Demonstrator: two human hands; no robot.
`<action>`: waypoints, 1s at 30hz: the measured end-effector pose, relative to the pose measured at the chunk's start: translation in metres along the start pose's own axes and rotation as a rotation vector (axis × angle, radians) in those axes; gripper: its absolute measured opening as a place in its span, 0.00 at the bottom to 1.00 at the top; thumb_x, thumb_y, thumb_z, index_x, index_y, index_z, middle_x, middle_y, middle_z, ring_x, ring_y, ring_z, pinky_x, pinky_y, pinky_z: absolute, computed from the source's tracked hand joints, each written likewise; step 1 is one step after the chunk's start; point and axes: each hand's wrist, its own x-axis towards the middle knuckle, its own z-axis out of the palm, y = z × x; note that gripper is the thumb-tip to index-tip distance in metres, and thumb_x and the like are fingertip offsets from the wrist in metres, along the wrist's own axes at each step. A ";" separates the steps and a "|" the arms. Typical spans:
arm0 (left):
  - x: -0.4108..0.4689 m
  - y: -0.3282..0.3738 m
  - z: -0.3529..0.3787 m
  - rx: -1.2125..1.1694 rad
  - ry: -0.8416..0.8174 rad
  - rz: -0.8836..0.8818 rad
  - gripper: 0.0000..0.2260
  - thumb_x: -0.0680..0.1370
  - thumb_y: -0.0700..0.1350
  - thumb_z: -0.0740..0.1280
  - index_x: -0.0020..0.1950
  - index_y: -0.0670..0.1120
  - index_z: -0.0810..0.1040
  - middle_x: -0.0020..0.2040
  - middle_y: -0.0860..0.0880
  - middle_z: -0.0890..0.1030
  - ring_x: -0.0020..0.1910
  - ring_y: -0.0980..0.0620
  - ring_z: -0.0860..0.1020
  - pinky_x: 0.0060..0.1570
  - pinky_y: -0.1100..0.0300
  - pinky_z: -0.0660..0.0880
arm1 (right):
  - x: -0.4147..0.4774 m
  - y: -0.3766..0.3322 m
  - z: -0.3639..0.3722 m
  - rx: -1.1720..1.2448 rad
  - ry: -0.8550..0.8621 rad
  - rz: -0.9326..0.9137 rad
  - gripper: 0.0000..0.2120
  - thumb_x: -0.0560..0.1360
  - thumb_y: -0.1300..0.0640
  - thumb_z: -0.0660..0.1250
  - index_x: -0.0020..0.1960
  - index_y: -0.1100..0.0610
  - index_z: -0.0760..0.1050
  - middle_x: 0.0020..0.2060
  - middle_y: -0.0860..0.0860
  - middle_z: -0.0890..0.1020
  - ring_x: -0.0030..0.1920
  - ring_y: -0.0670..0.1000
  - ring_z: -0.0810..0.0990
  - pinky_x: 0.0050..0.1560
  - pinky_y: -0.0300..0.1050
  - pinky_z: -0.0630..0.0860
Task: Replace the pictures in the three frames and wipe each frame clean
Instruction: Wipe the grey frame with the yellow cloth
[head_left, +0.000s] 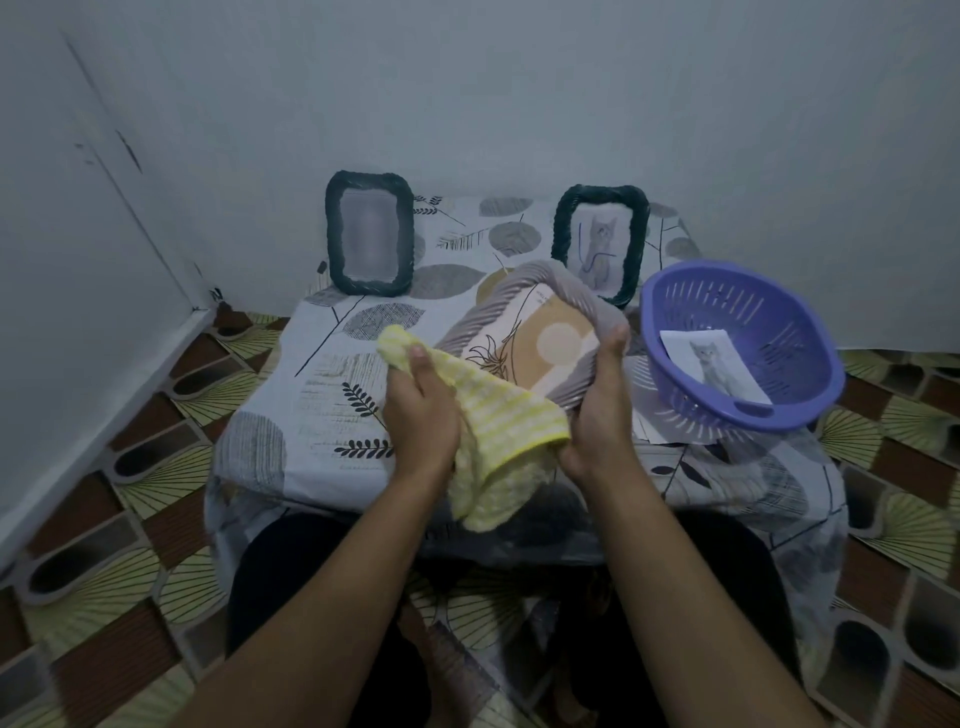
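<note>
Two hands full: right hand (597, 405) grips tilted grey frame (524, 280); left hand (421, 410) holds yellow cloth (498, 421) against its near-left rim.

The left forearm (322, 597) and right forearm (691, 587), both bare, reach from near to far, drawing closer together. The left hand (422, 410), back upward, curls its fingers round a yellow-and-white striped cloth (498, 415). The right hand (602, 415), just beside it, grips the right edge of a tilted grey rope-rimmed picture frame (519, 291), thumb pointing far.
</note>
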 end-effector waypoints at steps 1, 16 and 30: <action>-0.005 -0.001 -0.002 0.017 -0.075 0.065 0.19 0.84 0.58 0.55 0.60 0.44 0.73 0.49 0.49 0.80 0.51 0.46 0.78 0.53 0.53 0.72 | 0.001 -0.004 0.000 -0.049 0.012 -0.042 0.25 0.82 0.38 0.53 0.63 0.56 0.76 0.56 0.56 0.84 0.58 0.57 0.83 0.58 0.54 0.80; 0.011 -0.001 -0.029 0.454 -0.249 0.355 0.27 0.78 0.69 0.47 0.44 0.46 0.70 0.38 0.46 0.77 0.42 0.40 0.78 0.43 0.48 0.73 | 0.004 -0.013 -0.005 -0.205 -0.016 -0.280 0.13 0.84 0.51 0.59 0.46 0.54 0.78 0.37 0.48 0.86 0.41 0.49 0.85 0.47 0.50 0.82; 0.011 0.006 -0.014 0.218 -0.203 0.191 0.25 0.83 0.63 0.52 0.33 0.48 0.66 0.30 0.51 0.71 0.34 0.47 0.71 0.36 0.53 0.64 | 0.001 0.004 -0.007 -0.036 -0.108 -0.039 0.33 0.74 0.39 0.68 0.72 0.57 0.72 0.67 0.60 0.78 0.68 0.62 0.75 0.72 0.65 0.67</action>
